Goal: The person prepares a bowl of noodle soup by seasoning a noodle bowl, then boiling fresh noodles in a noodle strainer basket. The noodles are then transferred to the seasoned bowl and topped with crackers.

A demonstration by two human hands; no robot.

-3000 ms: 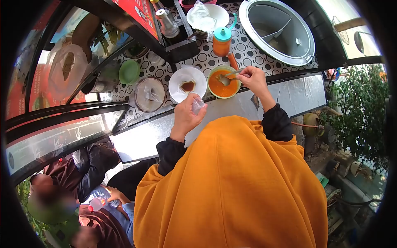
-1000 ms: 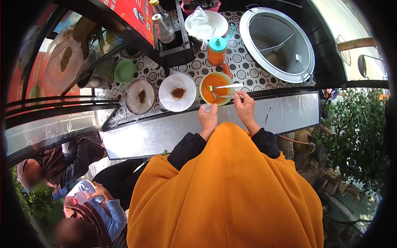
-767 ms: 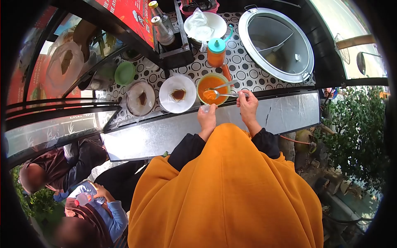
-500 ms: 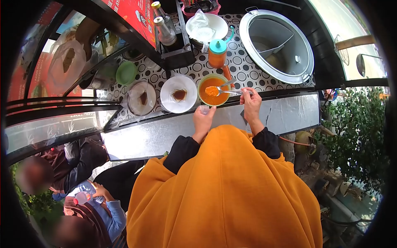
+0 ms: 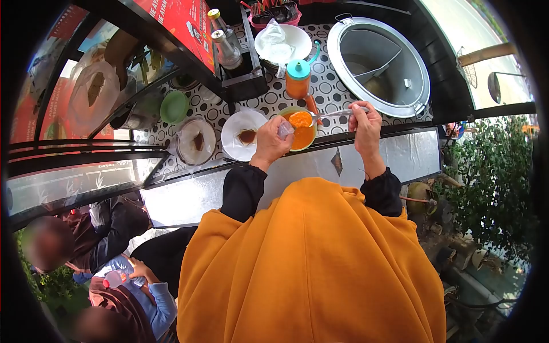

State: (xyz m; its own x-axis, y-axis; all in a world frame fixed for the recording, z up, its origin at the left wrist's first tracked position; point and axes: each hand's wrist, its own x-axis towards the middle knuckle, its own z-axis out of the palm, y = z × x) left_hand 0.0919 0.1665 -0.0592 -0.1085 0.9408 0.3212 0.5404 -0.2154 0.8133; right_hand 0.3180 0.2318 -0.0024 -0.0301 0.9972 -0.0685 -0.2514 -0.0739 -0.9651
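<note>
My right hand [image 5: 367,128] grips the handle of a metal spoon [image 5: 337,114], its bowl heaped with orange chunky sauce [image 5: 300,119]. In my left hand [image 5: 270,143] is a small clear plastic bag [image 5: 284,130], pinched beside the loaded spoon. Under both lies a greenish bowl [image 5: 312,137] of orange sauce, partly hidden by the left hand and spoon. Just left of it, a plastic-lined white bowl [image 5: 233,144] holds dark brown liquid. Farther left stands another lined bowl [image 5: 187,143] with similar liquid.
An orange squeeze bottle [image 5: 298,86] with a teal cap stands behind the sauce bowl. A large open metal pot [image 5: 423,94] is at right. Glass bottles [image 5: 227,51] fill a black rack. A metal ledge [image 5: 394,151] runs along the front; two people sit at lower left.
My left hand has moved up and right with the plastic bag, now over the sauce bowl. The spoon with sauce has risen, and my right hand has shifted up and right.
</note>
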